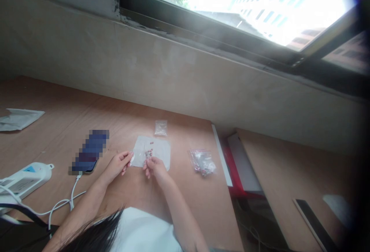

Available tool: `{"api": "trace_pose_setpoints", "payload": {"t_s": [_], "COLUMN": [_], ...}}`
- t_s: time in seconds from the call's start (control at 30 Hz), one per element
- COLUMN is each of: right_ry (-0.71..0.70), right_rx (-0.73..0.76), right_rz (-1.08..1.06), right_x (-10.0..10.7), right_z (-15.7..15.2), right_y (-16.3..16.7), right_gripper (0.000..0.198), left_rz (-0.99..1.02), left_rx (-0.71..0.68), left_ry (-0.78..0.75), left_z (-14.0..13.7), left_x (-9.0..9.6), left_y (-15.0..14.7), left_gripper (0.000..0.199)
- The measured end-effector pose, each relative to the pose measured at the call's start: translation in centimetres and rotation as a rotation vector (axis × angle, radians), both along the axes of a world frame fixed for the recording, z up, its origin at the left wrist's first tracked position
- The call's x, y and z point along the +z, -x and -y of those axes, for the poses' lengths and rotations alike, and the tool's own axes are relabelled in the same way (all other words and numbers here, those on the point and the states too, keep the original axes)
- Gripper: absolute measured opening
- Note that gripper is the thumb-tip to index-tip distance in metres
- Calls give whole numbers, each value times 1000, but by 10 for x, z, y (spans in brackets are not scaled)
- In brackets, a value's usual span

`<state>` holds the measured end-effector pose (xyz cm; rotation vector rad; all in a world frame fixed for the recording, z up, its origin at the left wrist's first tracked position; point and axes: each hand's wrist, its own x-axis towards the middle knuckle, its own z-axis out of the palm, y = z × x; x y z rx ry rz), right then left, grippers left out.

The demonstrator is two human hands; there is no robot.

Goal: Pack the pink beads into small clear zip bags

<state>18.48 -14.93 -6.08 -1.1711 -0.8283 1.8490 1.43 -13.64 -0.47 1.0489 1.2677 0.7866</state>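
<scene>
A white sheet (165,148) lies on the desk with several small reddish, bead-like pieces (150,151) scattered near its middle. At the sheet's left edge my left hand (121,162) is closed in a pinch. Something small and whitish shows at its fingertips, too small to tell whether it is a separate thing or the sheet's edge. My right hand (155,166) reaches over the lower part of the sheet, its thumb and fingers drawn together right at the small pieces. What lies between those fingertips is hidden.
A small clear bag (161,128) lies behind the sheet, and a pile of clear plastic bags (203,162) sits to the right. On the left are a phone (91,152) on a white cable, a white power strip (29,180) and a white packet (21,119). A gap separates a second desk (289,167).
</scene>
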Motion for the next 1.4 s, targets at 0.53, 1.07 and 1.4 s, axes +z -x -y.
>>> {"api": "trace_pose_setpoints", "payload": {"t_s": [0.53, 1.07, 1.4], "right_ry": [54, -170, -83], "right_rx": [-115, -190, -195], "right_rz": [0, 393, 340], "right_x": [7, 64, 69], "right_z": [-1, -3, 3], "right_y": [2, -23, -25], "right_gripper": [53, 21, 24], "left_rz": [-25, -201, -136], "left_rx": [-94, -139, -293], "left_ry": [-67, -161, -194], "left_z": [4, -6, 1], "left_x": [16, 20, 42], "left_y": [4, 8, -14], "left_gripper": [31, 36, 28]}}
